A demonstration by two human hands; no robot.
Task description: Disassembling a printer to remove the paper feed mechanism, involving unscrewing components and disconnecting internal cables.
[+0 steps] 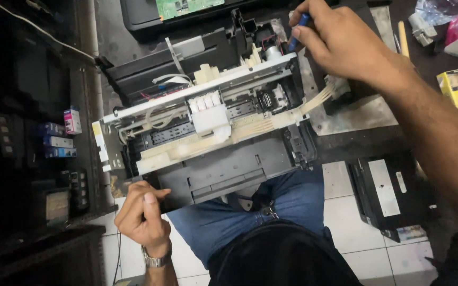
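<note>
Opened printer (208,127), cover off, grey and white insides bare, lies mid-scene, near edge over the person's lap, far edge towards the dark table (345,114). Right hand (340,45) at the printer's far right corner, grip closed on a blue-handled tool (299,29), tip down into the mechanism. Left hand (143,214) at the near left corner, fingers curled tight on the printer's lower edge. Small ink boxes (59,137) far left on a shelf.
</note>
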